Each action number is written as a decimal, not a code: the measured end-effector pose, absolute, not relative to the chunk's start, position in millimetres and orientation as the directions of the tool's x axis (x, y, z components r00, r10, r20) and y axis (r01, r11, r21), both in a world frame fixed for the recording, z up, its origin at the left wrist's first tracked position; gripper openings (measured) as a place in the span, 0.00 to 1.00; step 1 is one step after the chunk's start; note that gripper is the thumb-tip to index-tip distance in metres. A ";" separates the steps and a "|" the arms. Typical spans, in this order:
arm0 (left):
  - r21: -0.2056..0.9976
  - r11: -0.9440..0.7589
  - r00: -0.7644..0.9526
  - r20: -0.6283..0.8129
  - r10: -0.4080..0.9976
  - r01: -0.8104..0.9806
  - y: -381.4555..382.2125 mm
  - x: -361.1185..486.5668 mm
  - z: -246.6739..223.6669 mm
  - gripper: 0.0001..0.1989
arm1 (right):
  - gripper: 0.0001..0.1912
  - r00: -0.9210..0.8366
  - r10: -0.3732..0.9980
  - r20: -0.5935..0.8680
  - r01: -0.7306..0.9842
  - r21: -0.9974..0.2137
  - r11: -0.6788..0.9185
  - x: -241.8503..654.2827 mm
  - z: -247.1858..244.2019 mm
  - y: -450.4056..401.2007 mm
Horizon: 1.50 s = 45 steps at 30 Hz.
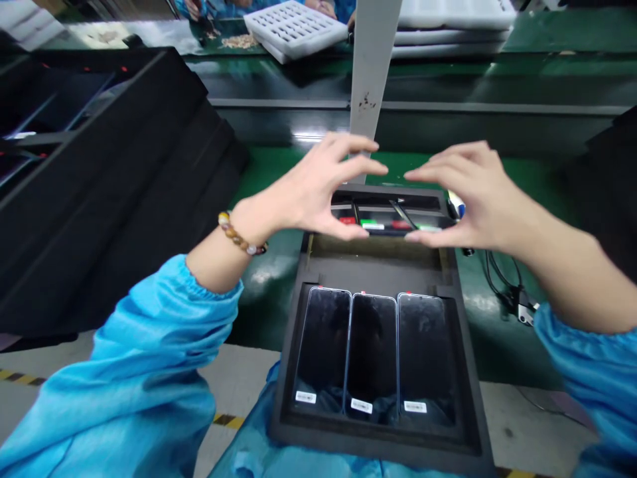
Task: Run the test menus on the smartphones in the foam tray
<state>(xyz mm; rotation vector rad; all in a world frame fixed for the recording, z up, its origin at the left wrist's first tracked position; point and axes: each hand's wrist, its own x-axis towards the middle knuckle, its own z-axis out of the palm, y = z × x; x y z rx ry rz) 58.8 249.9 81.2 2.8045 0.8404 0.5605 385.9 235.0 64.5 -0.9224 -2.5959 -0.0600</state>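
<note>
My left hand point(323, 182) is raised over the far end of a black foam tray point(475, 398), its thumb and fingers curved and spread apart with nothing between them. Facing it from the other side, my right hand point(470, 192) is likewise open and empty. Three smartphones, the left one point(322, 345), the middle one point(372, 352) and the right one point(425, 352), lie side by side in the tray, dark screens up. Each bears a small white label near its lower end. Between my hands, a dark strip with red and green marks point(368, 224) shows at the tray's far end, partly hidden.
Stacked black trays point(124, 172) rise on the left. A grey post point(373, 79) stands beyond my hands. Black cables point(512, 292) lie on the green bench point(269, 265) at right. White trays point(298, 30) sit across the bench, near another person's hand point(323, 8).
</note>
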 end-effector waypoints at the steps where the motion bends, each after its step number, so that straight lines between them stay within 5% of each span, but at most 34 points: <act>1: 0.244 -0.835 0.778 0.306 0.548 0.492 241.6 59.2 71.4 0.46 | 0.44 -0.730 0.573 0.373 0.597 -0.063 0.800 383.8 54.7 226.8; 6: 0.190 -0.836 0.803 0.234 0.548 0.515 209.0 63.7 20.6 0.47 | 0.36 -0.776 0.546 0.317 0.575 -0.001 0.818 371.8 7.0 193.3; 10: 0.263 -0.789 0.734 0.292 0.614 0.555 197.9 54.7 5.7 0.48 | 0.33 -0.717 0.627 0.305 0.609 -0.164 0.776 380.8 -4.1 176.8; 13: 0.336 -0.716 0.609 0.377 0.697 0.612 184.2 35.5 3.8 0.36 | 0.25 -0.643 0.688 0.336 0.628 -0.283 0.725 398.9 -5.4 159.6; 18: 0.323 -0.661 0.523 0.419 0.742 0.677 155.6 5.4 -6.2 0.12 | 0.20 -0.613 0.727 0.310 0.658 -0.310 0.687 397.9 -10.7 140.7; 25: 0.261 -0.645 0.538 0.381 0.752 0.718 143.8 -4.8 -9.5 0.12 | 0.23 -0.754 0.617 0.225 0.498 -0.417 0.760 338.7 -0.5 152.0; 32: 0.353 -0.592 0.456 0.398 0.796 0.724 172.8 -8.1 10.0 0.13 | 0.20 -0.386 0.814 0.435 0.651 -0.497 0.574 388.5 -9.4 158.1; 39: 0.503 -0.585 0.326 0.511 0.795 0.637 203.5 -2.9 -11.8 0.09 | 0.18 -0.339 0.848 0.407 0.689 -0.507 0.518 405.3 -28.7 160.0; 45: 0.479 -0.584 0.336 0.507 0.793 0.655 198.7 -10.6 -22.4 0.09 | 0.20 -0.336 0.876 0.346 0.703 -0.527 0.478 409.4 -35.0 162.5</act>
